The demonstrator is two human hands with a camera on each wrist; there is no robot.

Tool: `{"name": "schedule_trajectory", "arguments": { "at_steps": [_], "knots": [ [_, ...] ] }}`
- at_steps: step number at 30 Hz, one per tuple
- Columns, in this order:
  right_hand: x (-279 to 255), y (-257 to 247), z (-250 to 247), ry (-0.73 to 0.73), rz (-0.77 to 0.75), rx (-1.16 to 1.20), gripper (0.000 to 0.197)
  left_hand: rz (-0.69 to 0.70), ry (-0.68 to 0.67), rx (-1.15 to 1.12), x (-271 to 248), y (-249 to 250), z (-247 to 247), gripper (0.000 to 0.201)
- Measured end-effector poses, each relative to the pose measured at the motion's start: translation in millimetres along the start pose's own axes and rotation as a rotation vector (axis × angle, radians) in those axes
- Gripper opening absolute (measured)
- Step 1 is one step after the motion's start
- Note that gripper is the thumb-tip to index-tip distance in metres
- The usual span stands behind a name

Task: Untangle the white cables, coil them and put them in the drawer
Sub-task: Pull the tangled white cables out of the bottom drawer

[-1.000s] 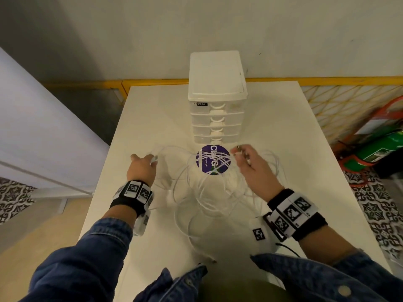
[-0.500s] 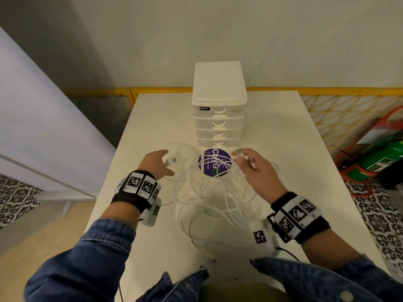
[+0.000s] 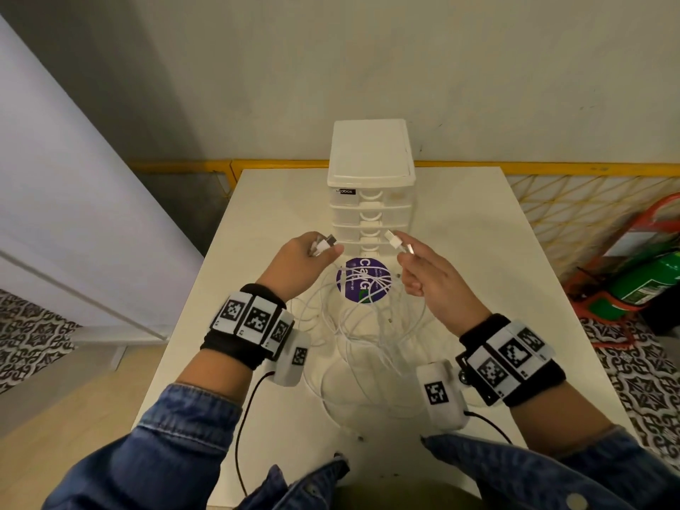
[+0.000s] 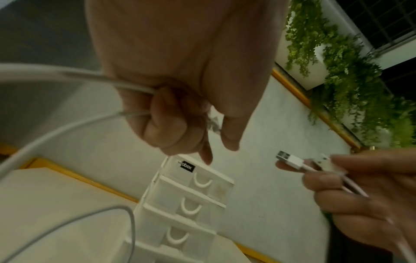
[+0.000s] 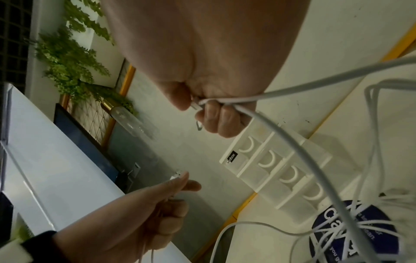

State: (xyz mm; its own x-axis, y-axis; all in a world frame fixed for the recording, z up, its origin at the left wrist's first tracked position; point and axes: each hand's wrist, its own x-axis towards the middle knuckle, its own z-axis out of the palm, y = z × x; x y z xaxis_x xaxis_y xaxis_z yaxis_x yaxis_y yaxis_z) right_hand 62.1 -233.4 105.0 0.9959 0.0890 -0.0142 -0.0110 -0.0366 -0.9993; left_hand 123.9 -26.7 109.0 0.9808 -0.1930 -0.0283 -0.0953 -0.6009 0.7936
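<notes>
A tangle of thin white cables (image 3: 362, 327) lies on the white table (image 3: 474, 259), in front of a small white drawer unit (image 3: 371, 200) whose drawers are all closed. My left hand (image 3: 331, 248) is raised above the tangle and pinches a cable end with a white plug (image 3: 325, 244). In the left wrist view its fingers (image 4: 171, 122) curl round two cable strands (image 4: 67, 127). My right hand (image 3: 403, 254) pinches two plug ends (image 3: 397, 242) side by side, one a USB plug (image 4: 290, 159). Cable strands (image 5: 292, 142) hang from its fist (image 5: 213, 113) down to the tangle.
A round purple sticker (image 3: 362, 279) lies on the table under the cables. A white panel (image 3: 73, 222) stands to the left. Right of the table are a yellow lattice railing (image 3: 574, 204) and a green fire extinguisher (image 3: 647, 285) on the floor.
Both hands have lifted off the table with their cable ends. The left hand moved right and up, nearer the right hand in front of the drawer unit.
</notes>
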Motion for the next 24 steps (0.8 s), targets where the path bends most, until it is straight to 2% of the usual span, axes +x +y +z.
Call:
{"name": "schedule_trajectory", "arguments": {
  "at_steps": [2, 4, 10, 12, 16, 20, 24],
  "knots": [
    [-3.3, 0.9, 1.1, -0.031, -0.075, -0.175, 0.037, 0.024, 0.016, -0.059, -4.1, 5.6, 8.8, 0.025],
    [-3.9, 2.9, 3.7, -0.008, -0.113, -0.237, 0.035, 0.04, 0.039, -0.137, -6.0, 8.9, 18.4, 0.024],
    [-6.9, 9.5, 10.1, 0.093, -0.078, -0.085, 0.041, 0.037, 0.093, -0.392, -18.3, 21.6, 41.5, 0.024],
    [-7.0, 9.8, 13.0, 0.1, -0.063, -0.064, 0.035, 0.024, 0.094, -0.46, -23.9, 28.7, 46.0, 0.027],
    [-8.8, 9.0, 18.7, 0.072, -0.063, -0.058, 0.01, 0.069, 0.08, -0.519, -29.7, 35.2, 49.6, 0.027],
    [-11.3, 9.1, 21.1, 0.055, -0.028, -0.049, 0.011, 0.058, 0.081, -0.529, -31.2, 34.4, 50.1, 0.02],
    [-10.2, 10.8, 23.9, 0.079, -0.008, -0.019, 0.007, -0.006, 0.013, -0.618, -37.5, 41.9, 48.9, 0.019]
  ]
}}
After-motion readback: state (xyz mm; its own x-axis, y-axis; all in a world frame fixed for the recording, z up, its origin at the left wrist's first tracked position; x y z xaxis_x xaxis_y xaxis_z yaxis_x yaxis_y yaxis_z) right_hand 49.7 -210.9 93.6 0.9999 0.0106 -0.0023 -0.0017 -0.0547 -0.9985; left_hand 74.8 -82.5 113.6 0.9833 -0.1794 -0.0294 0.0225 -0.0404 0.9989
